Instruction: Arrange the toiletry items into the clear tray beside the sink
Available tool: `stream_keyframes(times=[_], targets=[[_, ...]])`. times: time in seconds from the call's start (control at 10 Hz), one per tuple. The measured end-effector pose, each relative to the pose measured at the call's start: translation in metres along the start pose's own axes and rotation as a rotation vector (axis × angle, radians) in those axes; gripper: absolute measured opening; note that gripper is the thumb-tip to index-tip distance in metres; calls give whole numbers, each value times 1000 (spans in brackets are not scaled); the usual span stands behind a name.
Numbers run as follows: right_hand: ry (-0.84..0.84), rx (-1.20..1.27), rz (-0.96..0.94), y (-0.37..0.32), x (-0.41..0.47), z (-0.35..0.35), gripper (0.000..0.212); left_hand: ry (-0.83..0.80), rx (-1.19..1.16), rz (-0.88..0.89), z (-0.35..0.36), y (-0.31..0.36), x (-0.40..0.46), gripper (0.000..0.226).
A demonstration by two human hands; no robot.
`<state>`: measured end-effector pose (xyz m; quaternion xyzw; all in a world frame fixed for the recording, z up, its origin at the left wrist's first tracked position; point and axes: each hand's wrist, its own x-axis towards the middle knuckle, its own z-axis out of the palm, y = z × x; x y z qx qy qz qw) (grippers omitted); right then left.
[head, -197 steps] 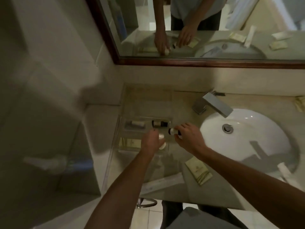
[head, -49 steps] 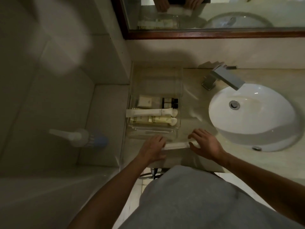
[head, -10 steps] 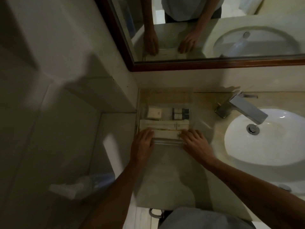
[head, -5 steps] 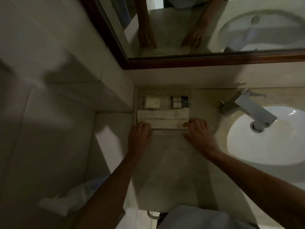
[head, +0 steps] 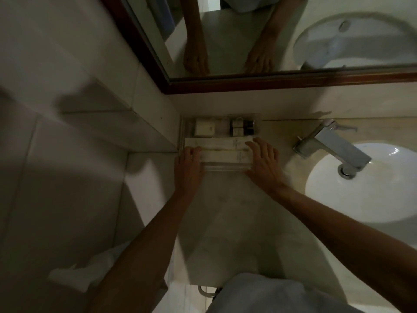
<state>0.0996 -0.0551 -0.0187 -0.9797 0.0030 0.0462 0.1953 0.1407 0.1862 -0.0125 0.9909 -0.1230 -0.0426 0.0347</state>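
The clear tray [head: 225, 167] sits in the back left corner of the counter, against the wall under the mirror. Inside lie two long white boxes [head: 221, 143] side by side, a small white soap box [head: 204, 128] at the back left and small dark bottles [head: 242, 128] at the back right. My left hand [head: 188, 164] rests flat on the tray's near left corner. My right hand [head: 264, 159] rests flat on its near right corner. Both hands' fingers lie spread over the tray's edges and the ends of the boxes.
A white basin [head: 365, 190] with a chrome tap [head: 331, 143] lies right of the tray. The wood-framed mirror [head: 270, 37] hangs above. Tiled walls stand to the left. A white bottle [head: 74, 276] lies low at the left. The beige counter [head: 228, 222] stretches toward me.
Both hands have slid the tray away from me, back into the corner against the wall. The hands stay on its near corners.
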Motion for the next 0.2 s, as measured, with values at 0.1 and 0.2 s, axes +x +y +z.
stream_keyframes(times=[0.1,0.2], targets=[[-16,101,-27,-11,0,-35,120,2,-34,-90,-6,7,-8,71],[168,405,-42,-20,-11,-107,125,-22,-185,-148,1,18,-49,80]])
